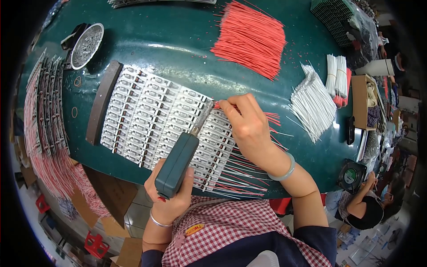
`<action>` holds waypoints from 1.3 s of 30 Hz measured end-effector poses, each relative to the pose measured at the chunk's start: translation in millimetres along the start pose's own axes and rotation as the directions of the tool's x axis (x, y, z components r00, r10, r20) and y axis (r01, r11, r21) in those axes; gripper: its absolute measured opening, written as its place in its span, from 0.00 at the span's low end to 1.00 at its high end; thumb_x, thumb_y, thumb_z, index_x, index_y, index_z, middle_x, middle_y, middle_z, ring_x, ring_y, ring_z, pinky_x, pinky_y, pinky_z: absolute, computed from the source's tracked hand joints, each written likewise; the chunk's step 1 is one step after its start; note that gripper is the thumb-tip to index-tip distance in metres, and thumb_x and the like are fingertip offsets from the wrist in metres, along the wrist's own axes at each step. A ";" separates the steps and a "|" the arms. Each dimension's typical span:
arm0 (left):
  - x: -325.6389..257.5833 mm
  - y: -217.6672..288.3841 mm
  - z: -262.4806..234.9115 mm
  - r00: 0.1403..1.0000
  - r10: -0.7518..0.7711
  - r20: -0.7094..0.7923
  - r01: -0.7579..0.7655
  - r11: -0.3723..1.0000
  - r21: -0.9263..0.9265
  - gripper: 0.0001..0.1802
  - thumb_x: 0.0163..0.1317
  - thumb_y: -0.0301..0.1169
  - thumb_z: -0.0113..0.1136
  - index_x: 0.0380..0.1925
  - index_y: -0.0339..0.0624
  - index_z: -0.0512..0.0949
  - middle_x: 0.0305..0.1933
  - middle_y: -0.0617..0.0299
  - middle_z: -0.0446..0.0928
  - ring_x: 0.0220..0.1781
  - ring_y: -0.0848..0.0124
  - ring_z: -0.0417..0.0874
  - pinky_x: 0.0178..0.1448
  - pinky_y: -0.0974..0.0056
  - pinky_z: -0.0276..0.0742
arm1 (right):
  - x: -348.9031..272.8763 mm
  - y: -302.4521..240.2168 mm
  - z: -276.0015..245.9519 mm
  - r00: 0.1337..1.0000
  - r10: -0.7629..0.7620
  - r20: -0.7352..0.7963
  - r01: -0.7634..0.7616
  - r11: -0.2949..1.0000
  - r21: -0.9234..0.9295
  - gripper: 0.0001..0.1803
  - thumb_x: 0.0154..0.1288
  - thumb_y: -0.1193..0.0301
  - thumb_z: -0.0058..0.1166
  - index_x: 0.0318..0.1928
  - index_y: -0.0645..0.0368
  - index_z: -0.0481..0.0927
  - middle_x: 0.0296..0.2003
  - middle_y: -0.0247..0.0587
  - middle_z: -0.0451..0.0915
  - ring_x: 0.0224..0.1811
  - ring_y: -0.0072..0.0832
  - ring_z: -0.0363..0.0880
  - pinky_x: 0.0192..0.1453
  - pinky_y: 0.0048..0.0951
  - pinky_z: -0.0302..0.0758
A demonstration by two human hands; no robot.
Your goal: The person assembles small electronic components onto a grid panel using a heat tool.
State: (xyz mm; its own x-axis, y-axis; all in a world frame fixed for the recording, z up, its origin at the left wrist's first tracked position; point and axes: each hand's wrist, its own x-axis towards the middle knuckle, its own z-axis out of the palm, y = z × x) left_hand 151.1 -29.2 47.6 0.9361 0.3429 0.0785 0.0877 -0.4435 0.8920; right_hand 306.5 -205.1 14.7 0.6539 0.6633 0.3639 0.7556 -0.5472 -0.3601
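In my left hand (172, 204) is a dark green soldering gun (177, 165), its tip pointing up and to the right at the upper right corner of a white circuit board panel (153, 111). The panel carries rows of small components. My right hand (250, 129) pinches the end of a red wire (216, 105) at that corner, close to the tip. Red and white wires (242, 178) fan out to the right from the panel's right edge. Whether the tip touches the wire or the panel, I cannot tell.
A brown bar (103, 104) lies along the panel's left side. Red wires (251, 38) and white wires (313, 107) are piled beyond. Left are a round dish (87, 46) and wired boards (44, 120). A black fan (352, 174) stands right, near another person (367, 209).
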 end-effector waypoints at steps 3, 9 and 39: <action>-0.6 -0.1 0.0 1.000 0.004 0.008 -0.004 1.000 0.023 0.08 0.55 0.18 0.70 0.34 0.30 0.82 0.32 0.54 0.80 0.27 0.64 0.82 0.33 0.65 0.77 | 0.6 -0.5 -1.2 1.000 -0.002 0.001 0.002 1.000 0.002 0.21 0.49 0.82 0.59 0.48 0.72 0.82 0.40 0.46 0.76 0.43 0.39 0.76 0.41 0.34 0.79; -6.8 -1.8 -1.3 0.999 -0.032 -0.009 0.032 0.999 -0.008 0.10 0.55 0.20 0.71 0.37 0.30 0.83 0.33 0.54 0.82 0.28 0.63 0.83 0.35 0.65 0.79 | 1.5 -0.6 -1.0 1.000 -0.010 -0.013 0.010 1.000 -0.009 0.20 0.50 0.80 0.59 0.47 0.72 0.82 0.40 0.46 0.76 0.43 0.39 0.77 0.41 0.34 0.79; -3.2 1.2 3.1 0.999 0.048 -0.018 -0.047 0.997 0.067 0.08 0.55 0.18 0.69 0.35 0.29 0.82 0.35 0.52 0.82 0.27 0.63 0.83 0.32 0.65 0.77 | 2.9 -4.7 0.8 0.998 0.047 -0.041 -0.047 0.999 0.002 0.19 0.48 0.83 0.58 0.45 0.69 0.84 0.39 0.45 0.78 0.41 0.40 0.79 0.42 0.36 0.79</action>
State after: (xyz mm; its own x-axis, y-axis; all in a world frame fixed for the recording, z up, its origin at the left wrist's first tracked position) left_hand 149.3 -33.4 47.1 0.9330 0.3358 0.1295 0.0660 -0.5133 0.8557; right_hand 304.8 -200.3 16.8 0.6897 0.6156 0.3812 0.7239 -0.5767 -0.3786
